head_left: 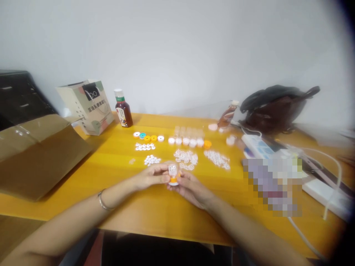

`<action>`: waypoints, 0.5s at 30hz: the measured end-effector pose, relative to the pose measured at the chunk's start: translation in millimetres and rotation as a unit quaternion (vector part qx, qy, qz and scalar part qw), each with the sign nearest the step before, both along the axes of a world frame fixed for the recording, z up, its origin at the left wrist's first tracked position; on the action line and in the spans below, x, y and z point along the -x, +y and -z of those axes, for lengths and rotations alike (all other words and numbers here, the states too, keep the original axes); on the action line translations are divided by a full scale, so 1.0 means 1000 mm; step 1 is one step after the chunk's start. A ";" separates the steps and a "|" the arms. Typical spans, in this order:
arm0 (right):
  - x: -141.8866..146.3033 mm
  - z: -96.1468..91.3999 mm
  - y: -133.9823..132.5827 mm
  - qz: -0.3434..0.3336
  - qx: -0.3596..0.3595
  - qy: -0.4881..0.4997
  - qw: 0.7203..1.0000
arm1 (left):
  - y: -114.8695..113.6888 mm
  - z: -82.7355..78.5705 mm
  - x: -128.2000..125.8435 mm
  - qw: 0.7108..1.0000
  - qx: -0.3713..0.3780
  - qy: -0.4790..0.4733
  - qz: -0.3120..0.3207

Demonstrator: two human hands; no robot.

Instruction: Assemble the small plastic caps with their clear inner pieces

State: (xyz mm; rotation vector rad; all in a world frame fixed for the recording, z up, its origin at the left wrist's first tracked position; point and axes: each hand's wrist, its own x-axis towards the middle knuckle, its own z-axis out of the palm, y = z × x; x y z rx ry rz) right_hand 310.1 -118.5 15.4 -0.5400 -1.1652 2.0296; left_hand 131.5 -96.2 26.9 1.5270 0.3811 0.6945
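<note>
Bracelet (pixel 102 201): worn on the left wrist.
Left hand (pixel 154 178): curled, with the small container pinched from the left between thumb and fingers.
Right hand (pixel 194 187): curled, with the same container pinched from the right.
Small container (pixel 173 178): held upright between both hands, over the near part of the table (pixel 155 220); a clear top is seen above an orange band and a white base.
Cardboard box (pixel 41 162): placed at the left.
White pieces (pixel 152 160): gathered in two clusters beyond the left hand.
Clear flat pieces (pixel 186 159): heaped beyond the container, with another group (pixel 217 160) spread to the right.
Caps (pixel 147 138): lined up in white, blue and yellow-orange.
Clear containers (pixel 191 133): ranged in a row right of the caps, their white ends turned nearer; blurred.
Dark red bottle (pixel 124 114): stood beside a paper bag (pixel 102 111).
Dark bag (pixel 274 111): set against the wall (pixel 177 62) at the right.
</note>
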 end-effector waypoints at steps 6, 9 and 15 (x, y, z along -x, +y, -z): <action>-0.014 -0.011 0.020 0.093 -0.117 -0.140 0.979 | -0.001 0.015 0.001 0.975 -0.159 0.118 -0.105; -0.028 -0.015 0.035 0.233 -0.128 -0.202 0.943 | -0.008 0.023 0.003 0.938 -0.231 0.250 -0.063; -0.092 -0.029 0.072 0.478 -0.220 -0.373 0.764 | -0.019 -0.007 0.020 0.860 -0.383 0.331 -0.062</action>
